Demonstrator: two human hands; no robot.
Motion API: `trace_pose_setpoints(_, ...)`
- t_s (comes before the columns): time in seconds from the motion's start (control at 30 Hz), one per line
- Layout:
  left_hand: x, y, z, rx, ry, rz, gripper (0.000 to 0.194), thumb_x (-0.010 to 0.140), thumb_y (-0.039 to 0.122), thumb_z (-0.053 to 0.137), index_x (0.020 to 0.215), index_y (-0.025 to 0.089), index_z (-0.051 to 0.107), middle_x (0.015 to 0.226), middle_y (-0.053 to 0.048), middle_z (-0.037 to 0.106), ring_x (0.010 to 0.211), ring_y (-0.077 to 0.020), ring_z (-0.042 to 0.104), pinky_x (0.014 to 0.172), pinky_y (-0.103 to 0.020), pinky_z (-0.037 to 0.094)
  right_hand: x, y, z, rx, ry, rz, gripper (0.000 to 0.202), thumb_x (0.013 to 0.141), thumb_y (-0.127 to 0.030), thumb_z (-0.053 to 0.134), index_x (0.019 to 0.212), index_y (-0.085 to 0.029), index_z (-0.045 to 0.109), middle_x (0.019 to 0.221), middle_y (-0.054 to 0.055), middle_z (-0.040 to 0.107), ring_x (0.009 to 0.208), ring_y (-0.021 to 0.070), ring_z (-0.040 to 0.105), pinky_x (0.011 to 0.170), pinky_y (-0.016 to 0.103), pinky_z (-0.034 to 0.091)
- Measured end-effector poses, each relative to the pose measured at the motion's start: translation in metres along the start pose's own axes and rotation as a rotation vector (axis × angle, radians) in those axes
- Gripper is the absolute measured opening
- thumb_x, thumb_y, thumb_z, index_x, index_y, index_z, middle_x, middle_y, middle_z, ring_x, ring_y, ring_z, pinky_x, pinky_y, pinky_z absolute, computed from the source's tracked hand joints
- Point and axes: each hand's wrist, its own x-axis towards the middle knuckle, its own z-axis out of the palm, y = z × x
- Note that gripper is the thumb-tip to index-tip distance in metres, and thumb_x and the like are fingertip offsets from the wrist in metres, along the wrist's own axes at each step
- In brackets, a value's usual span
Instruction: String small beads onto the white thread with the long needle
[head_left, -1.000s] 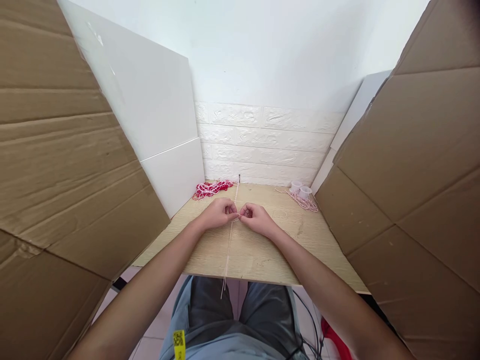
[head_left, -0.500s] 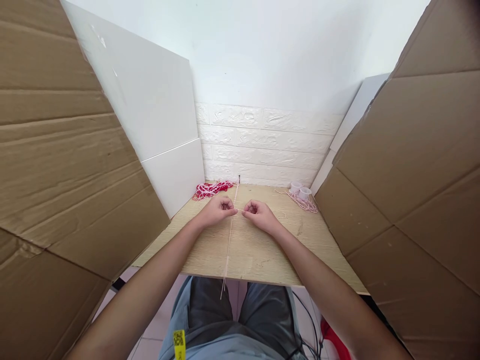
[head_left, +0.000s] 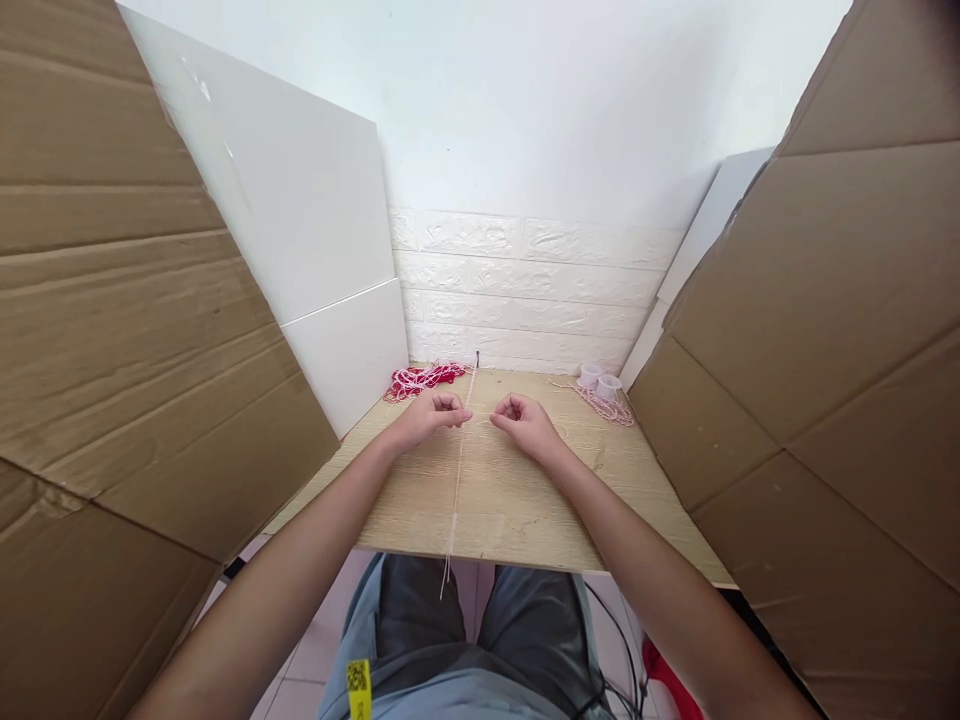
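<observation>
A thin pale cord [head_left: 457, 480] runs taut from a small dark nail [head_left: 478, 357] at the back of the board to the front edge, where clear tape seems to hold it and its ends hang over. My left hand [head_left: 435, 418] is beside the cord, thumb and forefinger pinched together on a fine thread. Just right of the cord, my right hand [head_left: 523, 425] pinches a fine thread too. A faint strand shows between the two hands near the cord; its exact path is too thin to make out.
Red and pink-white cords [head_left: 424, 380] lie heaped at the back left of the wooden board [head_left: 517, 510]. Pink cord [head_left: 604, 405] and small clear cups [head_left: 607, 386] are at the back right. Cardboard walls [head_left: 150, 300] stand on both sides, and a white brick-patterned wall [head_left: 525, 270] behind.
My hands have drawn slightly apart, the left one shifting left and the right one a little to the right. Both keep their pinch. The cord has stayed in place.
</observation>
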Motion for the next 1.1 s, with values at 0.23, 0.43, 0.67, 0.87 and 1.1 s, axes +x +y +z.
trace_pose_setpoints(0.23,0.004,-0.008,-0.002,0.009,0.067,-0.069,0.038,0.077,0.051,0.065,0.071,0.014,0.07,0.063,-0.001,0.059,0.061,-0.0116,0.047,0.06,-0.026,0.038,0.001,-0.004,-0.007,-0.058,0.289,-0.023,0.016,0.074,-0.034,0.063,0.076,-0.019,0.059,0.068,0.001,0.059,0.06,0.0147,0.05,0.057,0.027,0.039)
trace_pose_setpoints(0.43,0.006,-0.013,-0.003,0.006,0.106,-0.087,0.038,0.078,0.052,0.065,0.067,0.015,0.066,0.059,0.002,0.052,0.056,-0.01,0.043,0.057,-0.026,0.033,0.002,-0.008,-0.015,-0.052,0.517,-0.025,0.015,0.078,-0.034,0.059,0.079,-0.019,0.056,0.069,0.001,0.056,0.06,0.0145,0.048,0.057,0.027,0.04)
trace_pose_setpoints(0.67,0.006,-0.01,-0.003,0.125,0.195,-0.136,0.052,0.081,0.06,0.055,0.052,0.018,0.045,0.05,0.003,0.042,0.049,-0.0094,0.034,0.052,-0.027,0.028,0.006,-0.011,-0.025,0.127,0.63,-0.064,0.018,0.08,-0.036,0.056,0.086,-0.02,0.049,0.075,0.003,0.062,0.064,0.015,0.055,0.06,0.026,0.044)
trace_pose_setpoints(0.87,0.005,-0.014,-0.002,0.175,0.196,-0.13,0.057,0.085,0.063,0.049,0.05,0.018,0.045,0.048,0.003,0.039,0.047,-0.0098,0.032,0.052,-0.028,0.026,0.005,-0.013,-0.038,0.107,0.823,-0.171,0.019,0.083,-0.039,0.051,0.087,-0.021,0.046,0.077,0.002,0.057,0.069,0.0155,0.056,0.059,0.026,0.043)
trace_pose_setpoints(1.1,0.004,-0.019,-0.003,0.289,0.179,-0.134,0.056,0.085,0.061,0.049,0.049,0.02,0.037,0.047,0.004,0.027,0.044,-0.0095,0.023,0.048,-0.028,0.016,0.0,-0.019,-0.039,0.334,0.69,-0.122,0.015,0.078,-0.035,0.051,0.077,-0.023,0.043,0.062,-0.003,0.048,0.051,0.0113,0.044,0.044,0.022,0.031)
